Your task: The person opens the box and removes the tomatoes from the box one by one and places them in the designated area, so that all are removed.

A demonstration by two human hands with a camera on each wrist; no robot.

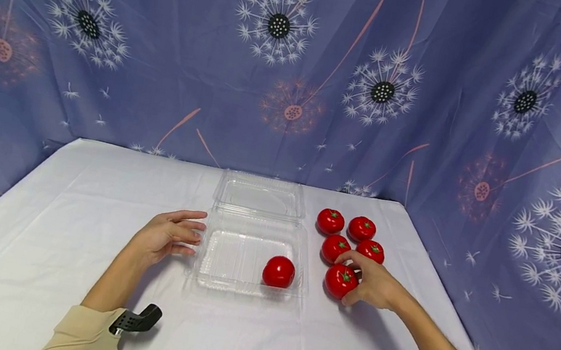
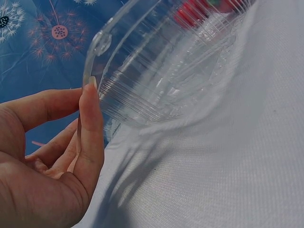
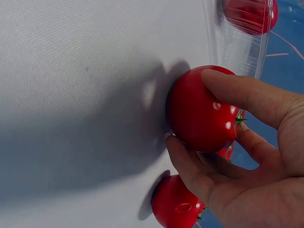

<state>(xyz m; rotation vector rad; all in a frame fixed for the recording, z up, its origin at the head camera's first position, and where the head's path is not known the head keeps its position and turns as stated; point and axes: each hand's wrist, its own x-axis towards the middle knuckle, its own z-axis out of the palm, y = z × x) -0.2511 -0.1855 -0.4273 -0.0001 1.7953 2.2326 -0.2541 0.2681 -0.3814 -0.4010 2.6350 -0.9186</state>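
Observation:
My right hand (image 1: 374, 280) grips the nearest red tomato (image 1: 340, 282), thumb on one side and fingers round the other; its green stalk faces up. To the left lies an opened clear plastic clamshell container (image 1: 238, 252), with one red tomato (image 1: 278, 271) in its right front part. Along the container's left side rests my left hand (image 1: 164, 236), fingers fairly straight and spread. The left wrist view shows those fingertips (image 2: 92, 85) right at the rim. Close beside the held tomato in the right wrist view lies another tomato (image 3: 175, 202).
Several more red tomatoes (image 1: 361, 229) are grouped behind the right hand. The container's lid (image 1: 260, 194) lies folded back toward the rear edge of the white-covered table (image 1: 54, 210). A blue dandelion-print curtain (image 1: 179, 44) hangs behind and at both sides.

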